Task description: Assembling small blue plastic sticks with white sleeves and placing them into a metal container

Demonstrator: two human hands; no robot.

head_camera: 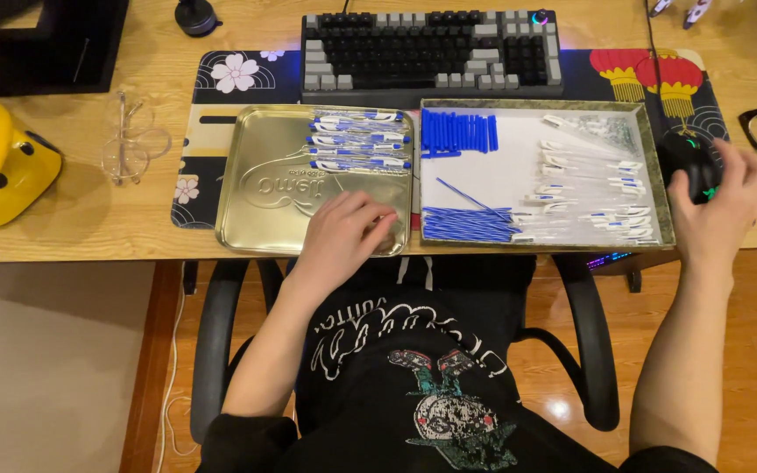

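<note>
The computer mouse, black with a green light, is sitting on the desk mat at the right end of the tabletop, just beside the right tray. The right hand is lying over the mouse, fingers curled around its body and grasping it. The left hand is resting in the near right corner of the gold metal tray, fingers loosely bent; whether they are holding anything cannot be determined. Assembled pens are lying in a stack at the far right of this tray. The right tray is holding blue caps, blue refills and clear pen barrels. A keyboard is standing behind both trays.
</note>
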